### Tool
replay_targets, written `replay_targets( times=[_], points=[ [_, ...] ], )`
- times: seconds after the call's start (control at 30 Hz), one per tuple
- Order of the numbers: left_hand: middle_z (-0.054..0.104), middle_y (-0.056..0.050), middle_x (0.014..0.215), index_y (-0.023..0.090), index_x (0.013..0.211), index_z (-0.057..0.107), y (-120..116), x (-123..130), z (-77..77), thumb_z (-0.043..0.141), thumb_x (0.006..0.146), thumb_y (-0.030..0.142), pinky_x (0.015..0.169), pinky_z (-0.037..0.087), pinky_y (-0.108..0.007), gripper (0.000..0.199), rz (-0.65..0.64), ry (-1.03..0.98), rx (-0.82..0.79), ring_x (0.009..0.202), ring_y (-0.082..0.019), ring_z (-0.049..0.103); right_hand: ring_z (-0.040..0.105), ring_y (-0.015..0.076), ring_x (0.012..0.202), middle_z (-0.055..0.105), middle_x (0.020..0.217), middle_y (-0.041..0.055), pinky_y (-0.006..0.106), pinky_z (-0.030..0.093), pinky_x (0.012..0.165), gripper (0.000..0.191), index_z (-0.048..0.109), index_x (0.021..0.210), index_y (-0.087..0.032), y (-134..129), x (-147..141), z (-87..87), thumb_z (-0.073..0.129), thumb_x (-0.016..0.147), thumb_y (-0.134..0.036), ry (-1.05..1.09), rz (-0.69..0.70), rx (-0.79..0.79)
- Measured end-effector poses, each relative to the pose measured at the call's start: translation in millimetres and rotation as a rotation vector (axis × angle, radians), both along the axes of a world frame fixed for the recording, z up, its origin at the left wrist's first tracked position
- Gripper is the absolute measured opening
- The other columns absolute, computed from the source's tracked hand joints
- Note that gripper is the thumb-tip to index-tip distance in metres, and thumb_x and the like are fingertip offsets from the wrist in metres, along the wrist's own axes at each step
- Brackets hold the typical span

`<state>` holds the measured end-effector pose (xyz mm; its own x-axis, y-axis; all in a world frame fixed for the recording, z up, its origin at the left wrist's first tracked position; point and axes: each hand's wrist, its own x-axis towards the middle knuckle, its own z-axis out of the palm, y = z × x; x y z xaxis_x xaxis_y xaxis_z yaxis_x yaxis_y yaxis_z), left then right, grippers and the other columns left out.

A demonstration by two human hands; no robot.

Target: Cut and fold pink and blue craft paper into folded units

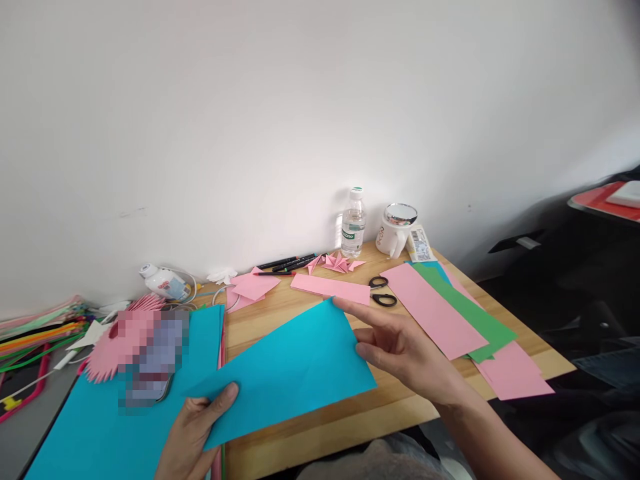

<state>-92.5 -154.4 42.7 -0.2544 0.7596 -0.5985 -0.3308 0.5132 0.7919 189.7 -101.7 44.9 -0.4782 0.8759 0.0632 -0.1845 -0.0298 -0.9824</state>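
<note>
Indoors, a person's left hand (pixel 193 427) grasps a blue sheet (pixel 295 373) by its near left end, thumb pressed on top, above a wooden desk (pixel 310 440) set against a pale wall. The right hand (pixel 415 357) meets the sheet's other end, its index finger stretched to the far corner and its thumb at the side edge; whether it grips the paper cannot be told. Just beyond that corner, black-handled scissors (pixel 375 288) lie at the end of a pink strip (pixel 327 287). Behind them are folded pink pieces (pixel 337 263) and dark pens (pixel 287 265), with a clear bottle (pixel 353 230) and a lidded white mug (pixel 391 233) upright near the wall, a small packet (pixel 421 245) beside the mug. Pink paper (pixel 435 310) and green paper (pixel 470 313) overlap on the right. At left, a white bottle (pixel 165 283) lies on its side behind a pleated pink paper piece (pixel 105 347); that piece and a partly pixelated phone (pixel 157 353) rest on large blue paper (pixel 90 427), near a bundle of multicoloured craft stems (pixel 45 333).
</note>
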Motion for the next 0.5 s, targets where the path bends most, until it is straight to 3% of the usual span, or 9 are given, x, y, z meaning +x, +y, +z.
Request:
replay_targets(
  times=[0.13, 0.23, 0.3, 0.37, 0.5],
  points=[
    [0.070, -0.009, 0.060, 0.015, 0.054, 0.069, 1.0, 2.7, 4.1, 0.085, 0.039, 0.027, 0.056, 0.055, -0.036, 0.025, 0.010, 0.022, -0.004, 0.069, -0.033, 0.066, 0.062, 0.0194, 0.080, 0.062, 0.113, 0.0056, 0.034, 0.052, 0.066, 0.055, 0.040, 0.133, -0.031, 3.2, 0.1, 3.1, 0.058, 0.081, -0.033, 0.027, -0.022, 0.021],
    [0.065, -0.005, 0.050, 0.016, 0.047, 0.066, 0.7, 1.9, 5.1, 0.085, 0.039, 0.026, 0.046, 0.051, -0.031, 0.023, 0.023, 0.044, 0.017, 0.051, -0.025, 0.062, 0.060, 0.0228, 0.099, 0.054, 0.127, 0.0070, 0.039, 0.052, 0.077, 0.048, 0.041, 0.132, -0.030, 18.0, 7.0, -12.2, 0.050, 0.086, -0.031, -0.054, -0.147, 0.109],
    [0.062, -0.003, 0.045, 0.016, 0.043, 0.064, 0.0, 0.5, 5.1, 0.085, 0.039, 0.026, 0.042, 0.048, -0.028, 0.023, 0.032, 0.040, 0.029, 0.043, -0.020, 0.056, 0.060, 0.0234, 0.099, 0.062, 0.114, 0.0089, 0.041, 0.050, 0.079, 0.042, 0.046, 0.128, -0.024, 35.5, 17.8, -35.2, 0.044, 0.087, -0.026, -0.306, -0.372, 0.251],
    [0.061, -0.002, 0.044, 0.016, 0.040, 0.062, -0.4, -0.5, 4.7, 0.085, 0.039, 0.025, 0.040, 0.047, -0.026, 0.025, 0.051, 0.026, 0.049, 0.040, -0.016, 0.053, 0.060, 0.0254, 0.095, 0.066, 0.103, 0.0116, 0.042, 0.049, 0.078, 0.037, 0.057, 0.117, -0.018, 55.1, 32.2, -62.9, 0.041, 0.084, -0.016, -0.714, -0.562, 0.408],
    [0.063, 0.000, 0.048, 0.016, 0.044, 0.065, 1.5, 0.4, 3.0, 0.086, 0.036, 0.020, 0.043, 0.048, -0.023, 0.023, 0.119, 0.013, 0.085, 0.045, -0.015, 0.055, 0.048, 0.0281, 0.113, 0.058, 0.116, 0.0181, 0.038, 0.042, 0.087, 0.049, 0.060, 0.110, -0.009, 83.0, 57.2, -101.2, 0.032, 0.072, 0.007, -1.239, -0.398, 0.646]
  ],
)
